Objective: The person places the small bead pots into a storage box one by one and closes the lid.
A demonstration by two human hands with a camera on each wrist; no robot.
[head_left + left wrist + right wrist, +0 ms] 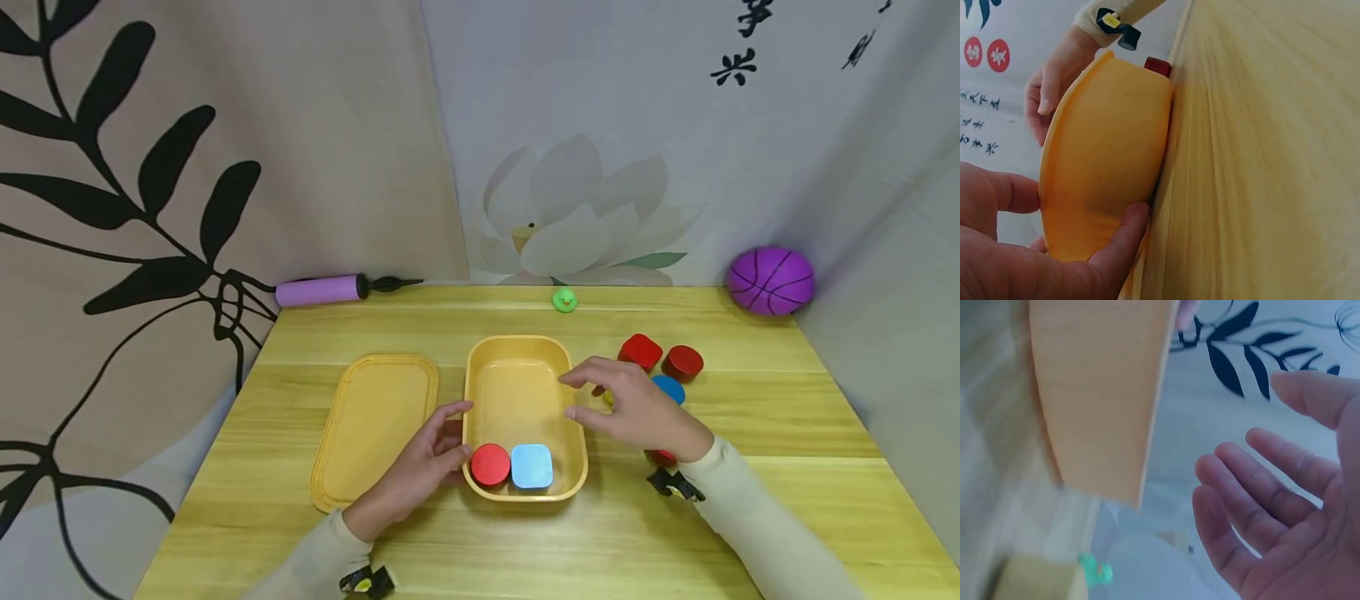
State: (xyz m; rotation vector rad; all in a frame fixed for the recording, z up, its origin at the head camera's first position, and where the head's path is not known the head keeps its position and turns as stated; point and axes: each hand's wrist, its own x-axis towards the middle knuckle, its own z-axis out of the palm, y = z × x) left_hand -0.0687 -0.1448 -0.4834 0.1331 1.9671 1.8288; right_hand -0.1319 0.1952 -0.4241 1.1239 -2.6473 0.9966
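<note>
A yellow plastic box lies uncovered on the table. In its near end are a red round block and a light blue square block. My left hand touches the box's left side from outside, with index finger at the rim and thumb lower on the wall in the left wrist view. Above the right rim hovers my right hand, fingers parted from the thumb and palm bare in the right wrist view. Beyond it lie a red block, a red round block and a blue block; others are partly hidden.
Left of the box lies its flat yellow lid. Along the back edge are a purple hand pump, a small green duck toy and a purple ball. Printed curtains hang behind the wooden table.
</note>
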